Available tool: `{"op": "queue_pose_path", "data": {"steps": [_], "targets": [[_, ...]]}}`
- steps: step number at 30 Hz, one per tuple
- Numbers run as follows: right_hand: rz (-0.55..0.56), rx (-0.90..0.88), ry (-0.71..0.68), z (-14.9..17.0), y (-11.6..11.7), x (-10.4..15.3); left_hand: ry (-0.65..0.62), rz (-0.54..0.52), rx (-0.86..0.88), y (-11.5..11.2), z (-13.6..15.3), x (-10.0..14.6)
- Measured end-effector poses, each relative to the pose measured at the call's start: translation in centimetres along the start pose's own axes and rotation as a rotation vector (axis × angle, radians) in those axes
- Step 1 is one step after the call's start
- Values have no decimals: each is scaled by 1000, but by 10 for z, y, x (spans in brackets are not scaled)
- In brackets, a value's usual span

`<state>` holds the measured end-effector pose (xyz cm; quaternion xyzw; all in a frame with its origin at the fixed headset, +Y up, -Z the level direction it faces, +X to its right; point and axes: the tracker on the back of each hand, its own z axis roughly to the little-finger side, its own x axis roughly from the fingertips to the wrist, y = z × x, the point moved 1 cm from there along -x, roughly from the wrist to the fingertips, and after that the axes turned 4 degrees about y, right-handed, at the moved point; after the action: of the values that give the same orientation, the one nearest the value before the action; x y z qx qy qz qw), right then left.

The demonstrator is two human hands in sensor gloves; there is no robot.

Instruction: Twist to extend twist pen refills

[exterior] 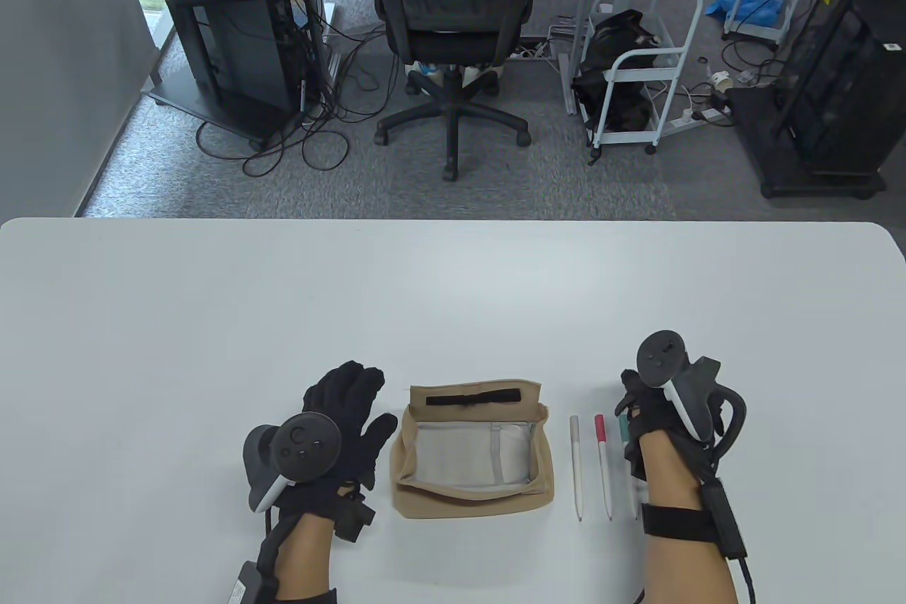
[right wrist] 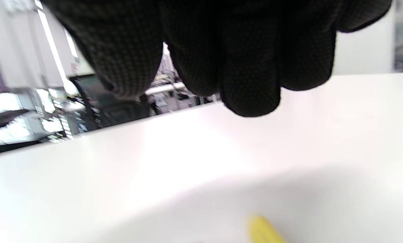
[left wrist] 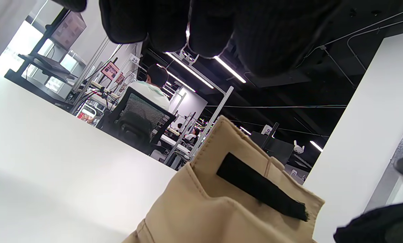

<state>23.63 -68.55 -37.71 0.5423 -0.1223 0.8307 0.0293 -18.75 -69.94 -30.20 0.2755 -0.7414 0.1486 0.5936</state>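
Three pens side by side on the white worktop, right of a tan pouch and parallel, tips toward the near edge. Leftmost the white pen, all pale, slim and smooth. Next the red-capped pen, white barrel under a dull red top. Then the green-capped pen, teal at the top, its lower barrel partly hidden beneath the right hand.

Right hand in a black knit glove, hovering over or touching the green-capped pen; contact hard to confirm from above. In the right wrist view, fingers hanging curled together above the worktop, dotted fabric texture plain, nothing visibly pinched between them; grip on the pen cannot be told. A blurred yellow shape at the lower edge of that view, not identifiable.

Left hand flat on the worktop just beside the pouch's left side, fingers spread and relaxed, grip released, well apart from the pens. Grey round tracker on the back of each hand.

Pouch of soft tan cloth with stitched seams, open on top, grey lining inside, a black fuzzy fastening strip along the far flap.
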Motion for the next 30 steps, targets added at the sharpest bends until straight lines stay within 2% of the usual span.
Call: {"op": "queue_pose_path", "data": {"steps": [3, 7, 11, 15, 19, 23, 27, 30], "targets": [[2, -85, -104, -22, -20, 11, -11, -3, -14, 1, -3, 0], [-147, -225, -316, -51, -28, 26, -34, 7, -41, -1, -10, 0], [-247, -224, -411, -72, -15, 37, -53, 3, -74, -1, -18, 1], [-256, -110, -455, -87, 6, 42, -88, -17, -156, -7, -37, 0], [-270, -80, -483, -95, 21, 45, -161, -26, -264, -19, -67, 0], [-247, -57, -490, -97, 26, 47, -210, 68, -298, -43, -93, -7], [-227, -50, -497, -99, 27, 49, -196, 234, -385, -76, -104, -17], [-223, -52, -498, -99, 27, 49, -156, 404, -472, -104, -104, -22]]}}
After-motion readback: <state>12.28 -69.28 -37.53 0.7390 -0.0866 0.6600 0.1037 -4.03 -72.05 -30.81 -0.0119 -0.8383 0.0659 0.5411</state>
